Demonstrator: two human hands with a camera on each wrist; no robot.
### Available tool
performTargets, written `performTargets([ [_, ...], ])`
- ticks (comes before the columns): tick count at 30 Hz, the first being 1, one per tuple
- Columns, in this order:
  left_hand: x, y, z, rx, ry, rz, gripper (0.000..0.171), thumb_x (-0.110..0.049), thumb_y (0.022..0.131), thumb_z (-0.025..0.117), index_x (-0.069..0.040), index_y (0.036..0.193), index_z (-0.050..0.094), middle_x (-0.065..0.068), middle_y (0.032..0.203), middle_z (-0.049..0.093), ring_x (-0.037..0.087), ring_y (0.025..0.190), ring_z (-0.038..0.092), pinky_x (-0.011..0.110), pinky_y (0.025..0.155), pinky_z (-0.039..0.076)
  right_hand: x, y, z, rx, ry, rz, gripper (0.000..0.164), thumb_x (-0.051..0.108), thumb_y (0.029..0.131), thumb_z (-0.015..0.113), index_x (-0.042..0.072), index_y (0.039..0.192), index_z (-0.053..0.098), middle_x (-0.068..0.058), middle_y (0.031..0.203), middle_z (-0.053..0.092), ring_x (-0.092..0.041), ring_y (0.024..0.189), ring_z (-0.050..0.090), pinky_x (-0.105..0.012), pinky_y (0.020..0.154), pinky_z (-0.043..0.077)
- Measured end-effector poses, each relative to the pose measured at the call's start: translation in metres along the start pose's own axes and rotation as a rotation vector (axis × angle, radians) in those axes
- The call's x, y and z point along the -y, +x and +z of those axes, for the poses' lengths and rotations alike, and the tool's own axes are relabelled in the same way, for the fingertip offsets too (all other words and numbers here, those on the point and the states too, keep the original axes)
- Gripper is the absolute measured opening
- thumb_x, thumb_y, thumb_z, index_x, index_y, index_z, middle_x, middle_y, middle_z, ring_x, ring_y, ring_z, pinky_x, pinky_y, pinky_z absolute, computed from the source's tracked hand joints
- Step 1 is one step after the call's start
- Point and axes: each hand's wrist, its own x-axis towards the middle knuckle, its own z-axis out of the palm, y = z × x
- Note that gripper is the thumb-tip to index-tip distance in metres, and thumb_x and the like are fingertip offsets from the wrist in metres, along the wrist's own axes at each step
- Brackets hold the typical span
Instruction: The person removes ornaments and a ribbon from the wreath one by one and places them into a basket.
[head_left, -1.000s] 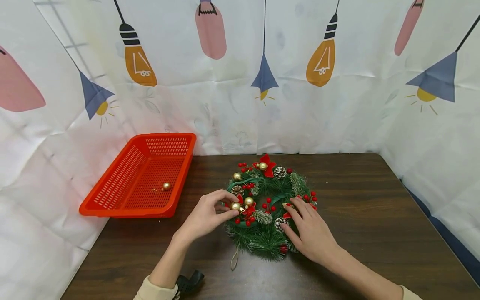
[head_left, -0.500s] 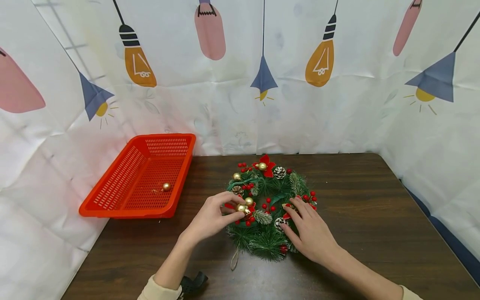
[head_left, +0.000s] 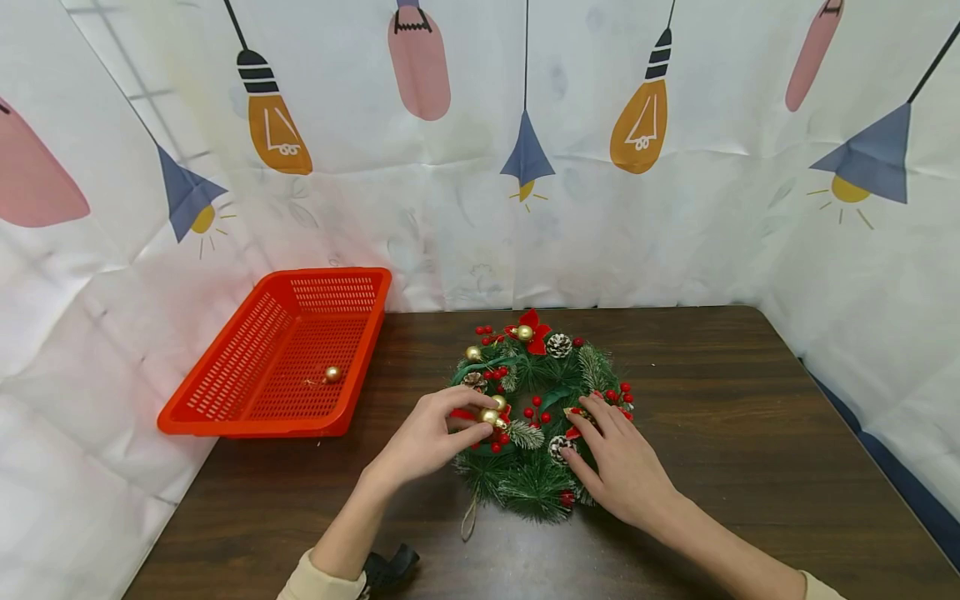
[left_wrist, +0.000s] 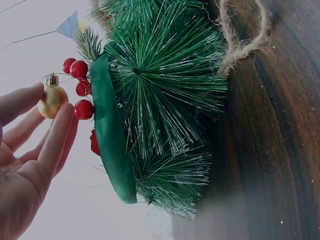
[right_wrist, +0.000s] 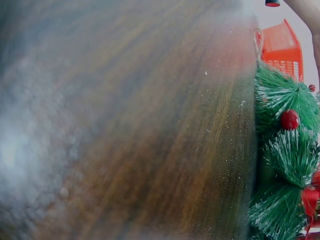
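Note:
A green Christmas wreath with red berries, pinecones, red flowers and a green ribbon lies on the table. Between thumb and fingertips, my left hand pinches a small gold bauble over the wreath's left side, close to the red berries. Another gold bauble shows just behind it. My right hand rests its spread fingers on the wreath's right side, next to a frosted pinecone and a red flower. In the right wrist view the right hand is out of sight.
A red plastic basket stands at the left on the dark wooden table, with one gold bauble inside. A twine loop sticks out from the wreath's near edge. A printed white curtain hangs behind the table.
My left hand has moved slightly right with the gold bauble, further over the wreath's red flower and berries. My right hand has stayed in place.

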Motion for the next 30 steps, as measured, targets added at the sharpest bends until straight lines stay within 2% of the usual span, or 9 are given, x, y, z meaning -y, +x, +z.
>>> performTargets([
  [5,-0.002,-0.001,-0.002,-0.007,0.036,0.030,0.026,-0.007,0.097,0.073,-0.005,0.123,0.072,0.005,0.123,0.068,0.014,0.106,0.067,0.031,0.084,0.060,0.000,0.000,0.000,0.002,-0.002,-0.002,0.055,0.041,0.100,0.067,0.001,0.137,0.063,-0.022,0.148,0.050,-0.042,0.143,0.040,-0.059,0.114,0.035],
  [11,-0.006,-0.003,-0.006,-0.076,0.128,0.089,0.027,-0.009,0.092,0.080,-0.011,0.119,0.075,-0.010,0.117,0.066,0.012,0.105,0.065,0.035,0.082,0.060,0.000,0.000,0.000,-0.003,-0.002,-0.004,0.055,0.041,0.100,0.067,0.000,0.137,0.063,-0.023,0.148,0.050,-0.041,0.143,0.040,-0.059,0.114,0.035],
  [15,-0.009,-0.003,-0.007,-0.096,0.148,0.122,0.028,-0.009,0.090,0.082,-0.014,0.117,0.075,-0.013,0.115,0.066,0.012,0.107,0.064,0.041,0.084,0.060,-0.001,0.000,-0.001,0.001,-0.004,-0.004,0.055,0.041,0.100,0.067,0.000,0.137,0.062,-0.023,0.148,0.050,-0.042,0.143,0.040,-0.059,0.114,0.035],
  [19,-0.010,-0.003,-0.006,-0.078,0.129,0.133,0.032,-0.006,0.088,0.082,-0.020,0.116,0.075,-0.012,0.115,0.066,0.013,0.106,0.064,0.044,0.085,0.060,-0.001,0.001,-0.001,0.006,-0.008,-0.002,0.056,0.041,0.100,0.067,0.001,0.138,0.062,-0.022,0.149,0.049,-0.041,0.143,0.041,-0.059,0.114,0.035],
  [22,-0.011,-0.003,-0.004,-0.049,0.128,0.130,0.034,-0.005,0.088,0.082,-0.023,0.116,0.073,-0.012,0.116,0.066,0.013,0.106,0.064,0.040,0.086,0.060,-0.001,0.000,-0.001,0.007,-0.010,-0.001,0.056,0.042,0.100,0.067,0.001,0.138,0.062,-0.022,0.149,0.049,-0.041,0.143,0.040,-0.059,0.114,0.035],
  [26,-0.011,-0.003,-0.003,-0.028,0.153,0.117,0.032,-0.008,0.089,0.082,-0.022,0.116,0.072,-0.013,0.116,0.066,0.011,0.105,0.064,0.037,0.087,0.059,-0.002,0.000,0.000,0.005,-0.011,-0.004,0.056,0.042,0.100,0.066,0.001,0.138,0.062,-0.022,0.149,0.049,-0.041,0.143,0.040,-0.059,0.114,0.036],
  [30,-0.011,-0.002,-0.001,-0.016,0.157,0.110,0.030,-0.010,0.089,0.083,-0.021,0.115,0.072,-0.014,0.115,0.066,0.011,0.104,0.064,0.040,0.086,0.059,-0.002,0.000,0.000,0.004,-0.007,-0.006,0.056,0.042,0.100,0.066,0.001,0.138,0.062,-0.022,0.149,0.049,-0.041,0.143,0.040,-0.059,0.114,0.035],
])
